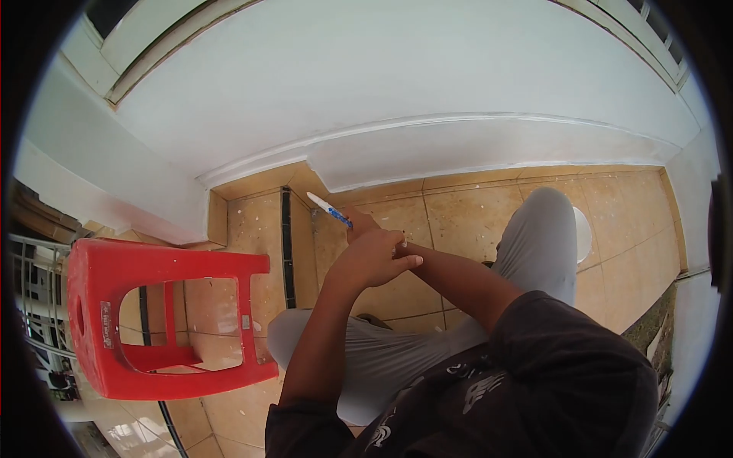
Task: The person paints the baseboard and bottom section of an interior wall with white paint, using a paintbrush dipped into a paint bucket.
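My right hand (363, 222) reaches across to the left, near the base of the wall. Its fingers are closed round one end of a slim white-and-blue stick-like tool (328, 209), whose white tip points up and left. Whether the tool is a brush or something else, I cannot make out. My left hand (374, 258) lies over my right wrist, with its thumb and fingertips wrapped round it. Part of my right hand is hidden behind my left. The white wall (427, 84) rises in front, with a ledge and skirting low down.
A red plastic stool (172, 378) lies on its side at the left, beside a dark-edged step (287, 248). Tan tiles (466, 221) with white specks cover the floor. Behind my right knee, part of a round white object (583, 238) shows. Metal railings stand far left.
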Demonstrator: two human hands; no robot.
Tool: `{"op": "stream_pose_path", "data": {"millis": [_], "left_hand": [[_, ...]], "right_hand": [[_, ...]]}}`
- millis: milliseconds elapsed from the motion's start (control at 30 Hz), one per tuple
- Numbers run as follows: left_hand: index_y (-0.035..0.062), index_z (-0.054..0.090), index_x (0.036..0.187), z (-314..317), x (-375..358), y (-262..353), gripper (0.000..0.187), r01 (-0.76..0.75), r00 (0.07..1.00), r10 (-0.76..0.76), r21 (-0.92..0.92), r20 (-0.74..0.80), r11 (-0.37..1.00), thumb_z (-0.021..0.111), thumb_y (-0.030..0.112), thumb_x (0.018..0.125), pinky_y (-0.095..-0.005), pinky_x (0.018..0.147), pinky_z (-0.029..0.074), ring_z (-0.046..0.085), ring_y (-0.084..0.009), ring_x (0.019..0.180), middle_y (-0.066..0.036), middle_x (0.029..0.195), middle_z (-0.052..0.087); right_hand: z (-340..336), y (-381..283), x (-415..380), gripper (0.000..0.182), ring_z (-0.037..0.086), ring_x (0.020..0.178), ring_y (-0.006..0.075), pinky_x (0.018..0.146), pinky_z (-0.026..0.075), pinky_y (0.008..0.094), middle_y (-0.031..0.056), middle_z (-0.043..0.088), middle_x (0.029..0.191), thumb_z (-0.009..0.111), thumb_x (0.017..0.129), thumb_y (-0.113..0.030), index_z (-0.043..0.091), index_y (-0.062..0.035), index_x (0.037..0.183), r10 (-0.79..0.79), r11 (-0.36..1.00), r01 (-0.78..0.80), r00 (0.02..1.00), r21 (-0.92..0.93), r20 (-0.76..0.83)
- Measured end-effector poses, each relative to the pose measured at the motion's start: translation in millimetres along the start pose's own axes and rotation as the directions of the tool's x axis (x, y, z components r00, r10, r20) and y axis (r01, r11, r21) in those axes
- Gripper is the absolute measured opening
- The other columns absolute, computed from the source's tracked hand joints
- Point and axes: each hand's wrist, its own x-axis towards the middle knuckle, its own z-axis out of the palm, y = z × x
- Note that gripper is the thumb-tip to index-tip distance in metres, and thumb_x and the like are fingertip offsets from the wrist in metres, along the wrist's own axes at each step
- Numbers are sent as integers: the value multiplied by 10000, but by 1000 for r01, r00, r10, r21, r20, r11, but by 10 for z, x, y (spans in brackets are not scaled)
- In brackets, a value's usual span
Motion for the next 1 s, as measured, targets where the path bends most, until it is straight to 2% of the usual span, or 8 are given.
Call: {"op": "stream_pose_path", "data": {"millis": [133,267,300,400,533,667,767,1000], "left_hand": [[21,657,1036,-55,-115,13,528,63,997,-62,30,-41,998,670,504,824,-380,789,493,615,-314,912,-175,964,651],[21,642,1100,-144,-135,-20,584,114,993,-113,56,-11,992,659,532,818,-394,822,491,613,-319,957,-182,1007,655],[18,640,1102,-142,-123,-45,585,110,994,-109,74,-19,991,658,530,820,-399,830,489,611,-320,973,-184,1014,653],[13,636,1105,-117,-81,-27,586,122,992,-121,105,-24,987,652,527,824,-413,849,485,602,-324,1017,-188,1016,652],[16,638,1093,-86,-8,71,578,141,989,-145,108,38,984,641,530,830,-421,859,482,603,-330,1026,-187,1005,651],[9,639,1079,17,77,58,574,145,989,-149,122,22,982,648,524,827,-416,844,487,618,-331,988,-186,992,653],[-5,639,1061,55,91,9,565,160,987,-162,114,8,981,659,507,824,-410,815,495,630,-334,951,-196,976,657],[-50,640,1003,28,181,6,524,201,980,-200,33,-14,979,715,427,800,-358,695,493,629,-251,750,-175,797,638]], "right_hand": [[-798,-16,183,282,632,847,312,718,476,407,173,647,967,604,761,-86,589,-52,1040,32,953,100,905,-285,425],[-2191,-603,179,247,617,691,207,611,475,349,116,664,795,596,768,-89,595,5,996,225,895,49,809,-443,543],[-2549,-761,139,253,589,648,163,577,458,306,91,668,783,593,780,-107,609,-3,1010,363,879,-107,782,-465,507],[-3454,-1145,-241,292,561,594,134,507,431,287,74,665,749,618,767,-124,645,-1,1031,372,853,-199,880,-483,295],[-4446,-1023,-1065,243,556,555,94,463,417,230,53,642,750,644,808,-44,659,27,1040,267,941,-268,963,-205,-33],[-5207,-445,-2079,272,574,599,93,484,419,222,43,637,793,625,833,-41,637,32,1095,298,951,-309,922,-6,-245],[-5513,-40,-2736,279,588,629,94,499,424,217,51,646,812,619,834,-35,633,38,1103,354,927,-376,866,6,-353],[-5518,399,-3398,215,665,663,139,609,543,238,107,675,781,676,842,-78,657,58,1007,422,859,-510,652,47,-629]]}}
